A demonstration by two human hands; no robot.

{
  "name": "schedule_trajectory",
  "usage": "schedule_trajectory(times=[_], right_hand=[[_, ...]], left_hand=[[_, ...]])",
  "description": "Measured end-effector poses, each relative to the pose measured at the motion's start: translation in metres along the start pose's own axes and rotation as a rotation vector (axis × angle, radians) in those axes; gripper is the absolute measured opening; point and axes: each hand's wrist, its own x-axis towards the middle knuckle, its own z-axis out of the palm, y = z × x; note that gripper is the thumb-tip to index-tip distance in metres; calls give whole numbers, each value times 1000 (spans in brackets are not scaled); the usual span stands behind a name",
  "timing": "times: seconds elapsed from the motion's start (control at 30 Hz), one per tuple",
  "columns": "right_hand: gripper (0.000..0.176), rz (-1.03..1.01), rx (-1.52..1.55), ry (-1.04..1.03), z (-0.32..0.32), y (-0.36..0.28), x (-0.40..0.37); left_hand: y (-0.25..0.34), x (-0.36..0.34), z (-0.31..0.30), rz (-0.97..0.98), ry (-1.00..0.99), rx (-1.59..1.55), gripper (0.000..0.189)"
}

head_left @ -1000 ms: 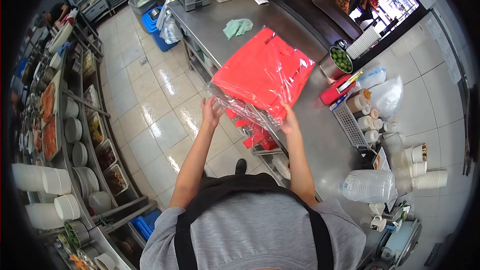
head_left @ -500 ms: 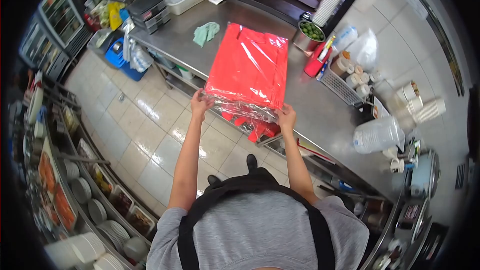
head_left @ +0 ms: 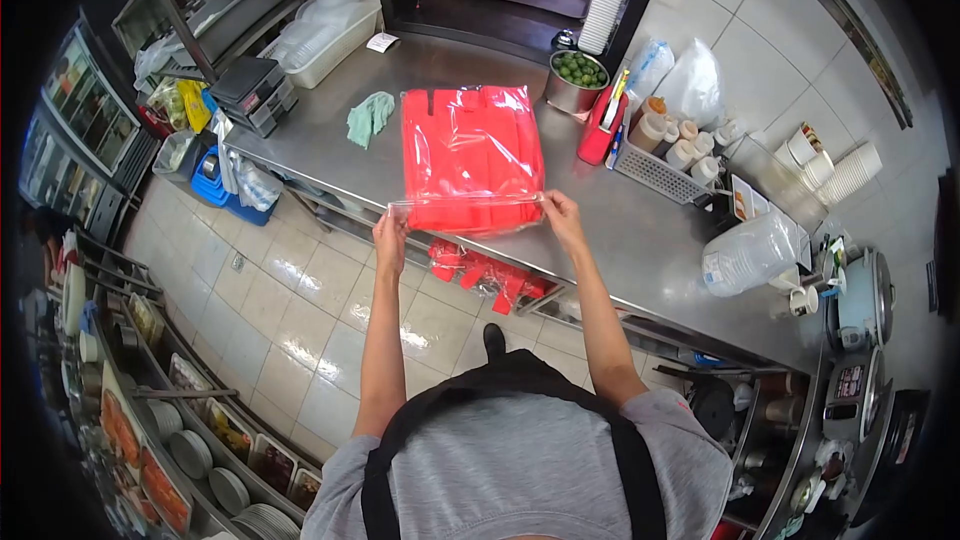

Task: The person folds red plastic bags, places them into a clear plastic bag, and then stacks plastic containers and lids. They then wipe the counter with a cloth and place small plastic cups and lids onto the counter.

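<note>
Well, surface (head_left: 650,250): of steel, it carries a green cloth (head_left: 370,120) and a metal pot (head_left: 577,83) of green fruits.
Room: kitchen, the floor (head_left: 300,310) has pale tiles.
Red pack (head_left: 475,145): in clear plastic, over the surface, mostly just beyond the hands.
Left hand (head_left: 391,238): fingers closed, pinching the plastic's left near corner.
Right hand (head_left: 563,217): fingers closed likewise on the right one.

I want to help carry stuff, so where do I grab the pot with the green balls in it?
Probably cup the pot's round outside wall, coming from the front left. The red holder crowds its front right, and the white stack is behind. Don't grab from above: the green balls fill it up near the rim. Keep it level.
</note>
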Motion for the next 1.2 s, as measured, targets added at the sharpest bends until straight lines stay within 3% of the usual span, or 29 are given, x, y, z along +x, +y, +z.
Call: schedule_trajectory(times=[0.07,0.13,0.2,0.27,0.3,0.4,0.43,0.53,0.63,0.73,0.83,0.93,1.03,1.07,1.13,1.2], right_hand=[[21,130,-132,-90,-14,5,15],[32,352,-11,-91,-17,3,30],[34,618,98,-35,-17,3,36],[36,681,89,21,-12,3,30],[37,703,82,47,-12,2,29],[30,380,-194,127,-17,61,17],[26,478,78,164,-13,55,11],[28,469,631,160,-9,24,4],[27,339,991,19,-4,2,23],[36,344,1180,-178,2,4,53],[48,320,1244,-456,1,16,80],[49,376,1175,-427,5,18,93],[50,316,1265,-333,12,8,100],[48,331,1280,-303,16,7,97],[45,351,1313,-251,24,5,99],[44,307,1317,-208,27,7,100]], left_hand=[[-3,18,-10,-104,5,155,24],[-2,34,-21,-254,-42,379,28],[-18,40,-20,-320,41,326,29],[-36,30,-18,-397,148,279,28],[-30,21,-10,-513,219,426,30],[-32,-11,3,-560,338,200,36],[-29,-15,6,-543,283,77,42],[-20,-11,19,-456,234,-217,42],[-22,0,33,-265,51,-550,43],[-21,6,54,-114,-180,-755,45],[-19,23,70,-17,-109,-763,45],[-20,42,68,-19,-31,-708,51],[-19,61,44,-469,-774,-1109,65],[-24,57,38,-485,-570,-866,69],[11,25,85,-489,-174,-371,79],[14,5,111,-534,-79,-342,85]])
